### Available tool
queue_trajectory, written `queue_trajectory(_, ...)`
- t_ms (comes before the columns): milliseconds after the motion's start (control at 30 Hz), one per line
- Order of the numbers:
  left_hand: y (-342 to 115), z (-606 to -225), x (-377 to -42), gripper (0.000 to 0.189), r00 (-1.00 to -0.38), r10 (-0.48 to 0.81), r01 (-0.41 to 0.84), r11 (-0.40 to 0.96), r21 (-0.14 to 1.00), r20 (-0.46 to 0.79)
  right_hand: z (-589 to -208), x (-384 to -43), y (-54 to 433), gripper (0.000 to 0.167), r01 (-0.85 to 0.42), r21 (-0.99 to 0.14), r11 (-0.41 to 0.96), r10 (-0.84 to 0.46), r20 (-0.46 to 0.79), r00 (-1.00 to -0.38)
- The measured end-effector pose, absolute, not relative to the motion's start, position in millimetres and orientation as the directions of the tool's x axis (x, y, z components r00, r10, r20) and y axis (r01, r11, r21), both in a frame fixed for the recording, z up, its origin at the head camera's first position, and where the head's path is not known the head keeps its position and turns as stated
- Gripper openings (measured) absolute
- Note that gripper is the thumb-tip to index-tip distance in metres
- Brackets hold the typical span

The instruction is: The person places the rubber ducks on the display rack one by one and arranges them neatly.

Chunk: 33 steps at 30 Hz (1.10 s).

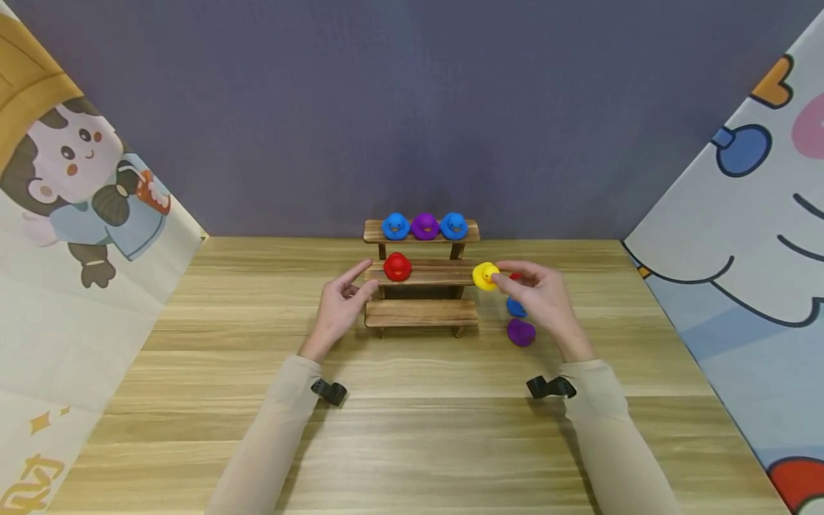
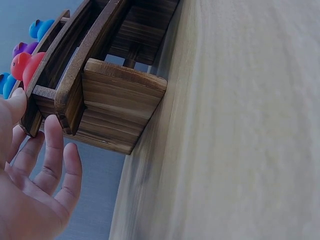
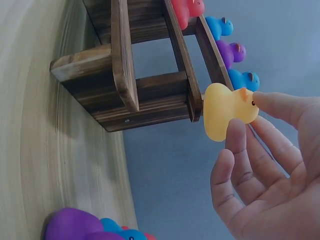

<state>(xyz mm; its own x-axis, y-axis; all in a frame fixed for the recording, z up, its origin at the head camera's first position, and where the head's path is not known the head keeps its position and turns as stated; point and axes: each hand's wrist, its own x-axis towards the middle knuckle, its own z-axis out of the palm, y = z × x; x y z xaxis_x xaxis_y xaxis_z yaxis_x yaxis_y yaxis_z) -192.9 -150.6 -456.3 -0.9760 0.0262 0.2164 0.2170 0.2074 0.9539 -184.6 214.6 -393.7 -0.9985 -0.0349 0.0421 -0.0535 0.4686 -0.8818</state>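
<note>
My right hand (image 1: 543,297) pinches a yellow rubber duck (image 1: 486,276) between thumb and fingers at the right end of the middle step of a wooden three-step display rack (image 1: 421,312). In the right wrist view, the yellow duck (image 3: 225,112) overlaps the end of that step. My left hand (image 1: 337,307) is at the rack's left end, thumb and forefinger spread, fingertips right at the middle step. A red duck (image 1: 397,267) sits on the left part of this step. Along the top step stand a blue duck (image 1: 395,227), a purple duck (image 1: 425,227) and another blue duck (image 1: 453,227).
On the table (image 1: 412,443), right of the rack, lie a purple duck (image 1: 521,332), a blue duck (image 1: 516,307) and a red duck (image 1: 516,276), partly hidden by my right hand. A grey wall (image 1: 412,107) rises behind the rack; printed panels flank the table.
</note>
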Motion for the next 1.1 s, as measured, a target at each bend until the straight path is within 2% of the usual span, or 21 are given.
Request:
queue_trajectory(633,-150.6,-458.0,-195.2,0.050,-0.977,0.030,0.215,0.202,0.956,0.213,-388.5,-187.4,192.9,0.046,-0.086,-0.907,0.413,-0.093,0.052,-0.994)
queue_trajectory(1100,-150.3,-457.6,-194.7,0.049,-0.979,0.018,0.203,0.202,0.958,0.204,-390.3,-193.6,174.9,0.041,-0.159,-0.911,0.380,-0.126,0.119,-0.985)
